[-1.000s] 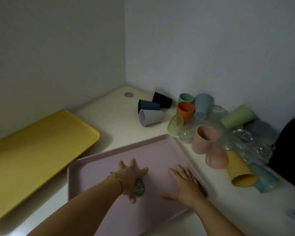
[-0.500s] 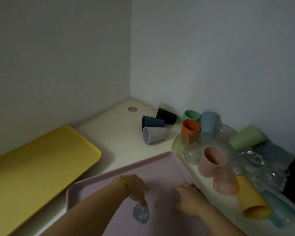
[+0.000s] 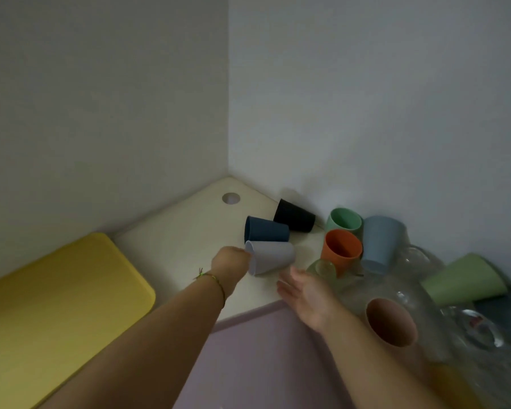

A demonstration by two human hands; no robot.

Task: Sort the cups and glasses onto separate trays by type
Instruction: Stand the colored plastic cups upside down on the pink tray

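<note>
Near corner, grey cup [image 3: 273,257] sideways; left hand [image 3: 230,263] at rim, fingers hidden; right hand [image 3: 306,295] fingers straight

Both forearms outstretched, left hand [image 3: 229,262] with fingers hidden, right hand [image 3: 304,293] flat, fingers straight.

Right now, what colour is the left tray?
The left tray is yellow, seen in the head view.

The left tray [image 3: 56,305] lies beside the near tray [image 3: 263,364], with cups [image 3: 341,249] and glasses [image 3: 478,329] heaped behind and right.
</note>
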